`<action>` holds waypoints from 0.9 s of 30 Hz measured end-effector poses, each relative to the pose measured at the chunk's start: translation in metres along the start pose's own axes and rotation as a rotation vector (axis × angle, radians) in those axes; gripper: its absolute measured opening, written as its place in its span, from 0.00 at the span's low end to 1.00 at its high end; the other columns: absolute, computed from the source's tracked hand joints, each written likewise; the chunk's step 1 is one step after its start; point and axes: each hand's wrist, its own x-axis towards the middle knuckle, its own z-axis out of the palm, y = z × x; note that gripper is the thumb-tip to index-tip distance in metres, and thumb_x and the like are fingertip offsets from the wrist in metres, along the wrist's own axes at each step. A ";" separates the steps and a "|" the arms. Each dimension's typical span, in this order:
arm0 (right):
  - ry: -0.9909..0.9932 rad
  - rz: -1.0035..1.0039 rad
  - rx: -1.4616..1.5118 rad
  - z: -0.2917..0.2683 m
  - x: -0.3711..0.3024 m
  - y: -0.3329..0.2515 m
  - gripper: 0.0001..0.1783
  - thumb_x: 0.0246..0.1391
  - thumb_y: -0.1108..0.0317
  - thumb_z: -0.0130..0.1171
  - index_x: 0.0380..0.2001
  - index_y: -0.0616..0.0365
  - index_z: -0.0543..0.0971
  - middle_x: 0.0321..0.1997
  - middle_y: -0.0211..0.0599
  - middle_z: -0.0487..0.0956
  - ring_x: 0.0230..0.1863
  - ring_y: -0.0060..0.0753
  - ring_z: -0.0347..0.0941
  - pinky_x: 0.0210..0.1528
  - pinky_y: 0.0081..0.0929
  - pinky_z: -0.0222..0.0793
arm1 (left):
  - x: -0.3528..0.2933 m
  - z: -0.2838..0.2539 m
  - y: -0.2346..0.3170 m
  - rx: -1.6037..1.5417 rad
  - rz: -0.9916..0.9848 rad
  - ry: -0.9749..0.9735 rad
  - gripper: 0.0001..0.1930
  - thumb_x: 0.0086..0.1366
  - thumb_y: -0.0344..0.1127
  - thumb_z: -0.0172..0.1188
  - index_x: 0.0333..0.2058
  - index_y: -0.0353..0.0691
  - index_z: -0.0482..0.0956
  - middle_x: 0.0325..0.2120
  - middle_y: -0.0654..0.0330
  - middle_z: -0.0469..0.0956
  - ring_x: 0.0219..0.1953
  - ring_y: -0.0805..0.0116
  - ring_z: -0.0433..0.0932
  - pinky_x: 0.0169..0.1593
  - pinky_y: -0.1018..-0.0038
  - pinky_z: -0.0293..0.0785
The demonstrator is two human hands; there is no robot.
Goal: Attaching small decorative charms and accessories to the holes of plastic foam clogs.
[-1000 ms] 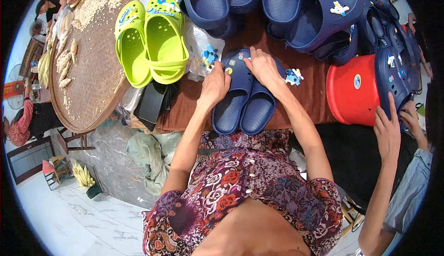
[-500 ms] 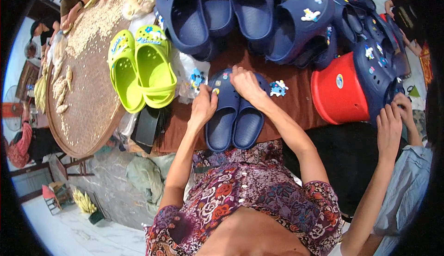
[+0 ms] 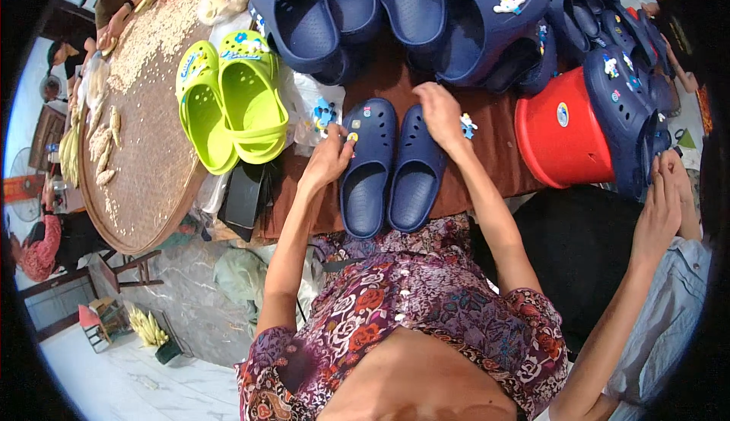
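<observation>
Two navy clogs stand side by side in front of me, toes away from me. The left clog (image 3: 369, 166) has a few small charms on its upper; the right clog (image 3: 417, 170) shows none where I can see it. My left hand (image 3: 328, 156) is closed at the outer edge of the left clog, fingertips by a yellow charm. Over the outer toe side of the right clog is my right hand (image 3: 441, 117); its bent fingers are blurred, so their grip is unclear. Blue-and-white charms (image 3: 467, 125) lie just right of it, and blue charms (image 3: 325, 111) rest on clear plastic at the left.
Lime-green clogs (image 3: 253, 106) sit to the left, by a round woven tray (image 3: 144, 185) of pale kernels. Very large navy clogs (image 3: 304, 22) line the far side. A red clog-shaped piece (image 3: 559, 144) stands right, near a co-worker's hands (image 3: 665, 185). Brown cloth (image 3: 494, 170) covers the table.
The two navy clogs have spread apart at the toes. My right hand has moved right, from the toe area between them to the right clog's outer side. The left hand stays beside its clog.
</observation>
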 end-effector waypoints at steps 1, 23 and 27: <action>-0.005 0.062 0.004 -0.011 -0.004 0.001 0.15 0.65 0.67 0.44 0.36 0.62 0.79 0.40 0.48 0.81 0.46 0.53 0.76 0.51 0.44 0.70 | 0.000 -0.001 0.001 0.002 0.023 -0.017 0.14 0.72 0.36 0.53 0.46 0.33 0.63 0.24 0.47 0.80 0.29 0.50 0.83 0.37 0.58 0.75; -0.019 0.214 0.101 -0.053 -0.054 -0.034 0.10 0.63 0.67 0.57 0.43 0.59 0.80 0.43 0.44 0.79 0.46 0.45 0.77 0.48 0.35 0.72 | -0.006 0.012 0.060 -0.310 -0.061 0.312 0.09 0.72 0.28 0.42 0.47 0.36 0.69 0.30 0.56 0.75 0.27 0.71 0.74 0.34 0.72 0.73; -0.087 0.230 0.419 -0.033 -0.044 -0.084 0.12 0.62 0.68 0.60 0.47 0.59 0.79 0.42 0.42 0.78 0.43 0.36 0.79 0.45 0.30 0.74 | 0.008 0.032 0.079 -0.230 0.094 0.248 0.11 0.70 0.26 0.44 0.49 0.32 0.66 0.39 0.37 0.77 0.41 0.37 0.79 0.46 0.55 0.74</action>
